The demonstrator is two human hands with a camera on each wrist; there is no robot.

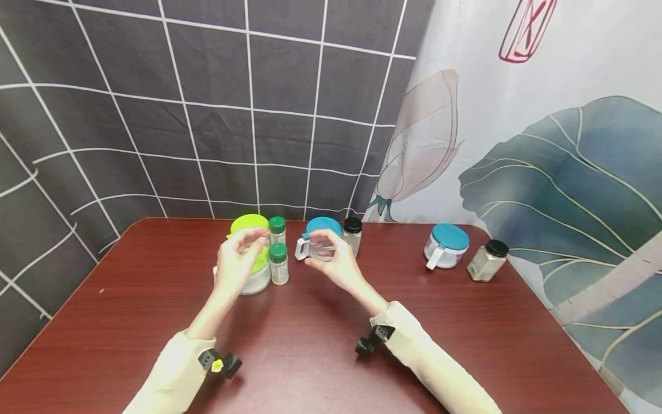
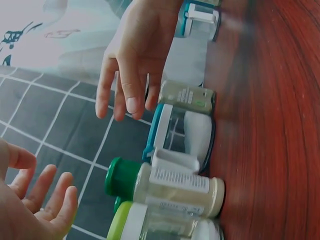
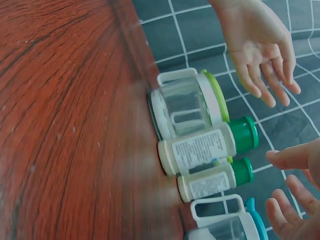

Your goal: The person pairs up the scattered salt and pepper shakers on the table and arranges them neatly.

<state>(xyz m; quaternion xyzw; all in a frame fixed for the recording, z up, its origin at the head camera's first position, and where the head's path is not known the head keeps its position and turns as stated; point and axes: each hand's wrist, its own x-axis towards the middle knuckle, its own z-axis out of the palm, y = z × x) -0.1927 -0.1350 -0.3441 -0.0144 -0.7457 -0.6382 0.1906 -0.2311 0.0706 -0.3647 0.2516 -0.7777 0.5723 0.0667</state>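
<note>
My left hand hovers with loosely bent fingers over two clear jars with lime lids, a front jar and a back jar. Nothing is in its grasp. Just right of these jars stand two green-capped shaker bottles, a front bottle and a back bottle. My right hand, fingers relaxed and holding nothing, is in front of a blue-lidded jar with a white handle. Both wrist views show the hands apart from the containers. Beside the blue-lidded jar is a black-capped spice jar.
Farther right on the brown table stand a second blue-lidded jar and another black-capped spice jar, slightly tilted in view. A dark gridded curtain hangs behind the table, and a floral curtain hangs at the right.
</note>
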